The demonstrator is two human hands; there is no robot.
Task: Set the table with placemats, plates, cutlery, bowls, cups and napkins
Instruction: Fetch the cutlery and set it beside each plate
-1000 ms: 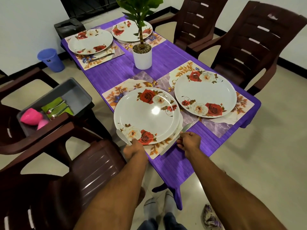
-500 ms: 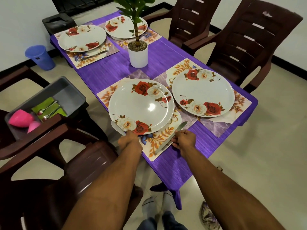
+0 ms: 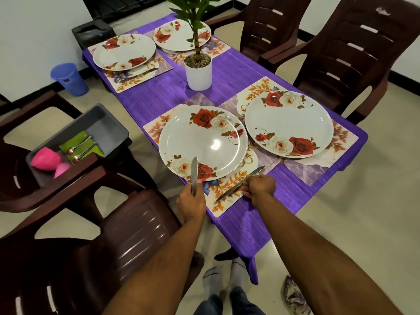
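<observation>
A purple table [image 3: 159, 96] carries several floral placemats, each with a rose-patterned plate. At the nearest setting, my left hand [image 3: 191, 202] grips a table knife [image 3: 194, 171] by its handle, blade pointing up over the near rim of the plate [image 3: 203, 142]. My right hand [image 3: 259, 185] pinches a second knife [image 3: 241, 183] that lies slanted on the placemat [image 3: 229, 192] just right of that plate. The plate [image 3: 288, 123] beside it has no cutlery showing. A knife [image 3: 138, 75] lies by the far left plate [image 3: 124, 51].
A grey tub [image 3: 106, 126] on a chair at the left holds pink cups [image 3: 45, 159], a green napkin and spoons [image 3: 78, 147]. A potted plant [image 3: 197, 69] stands mid-table. Dark brown chairs [image 3: 354, 53] ring the table. A blue bucket [image 3: 68, 78] stands on the floor.
My left hand has lifted its knife from beside the plate's left edge so the blade points up over the rim. My right hand has laid the other knife lower on the placemat.
</observation>
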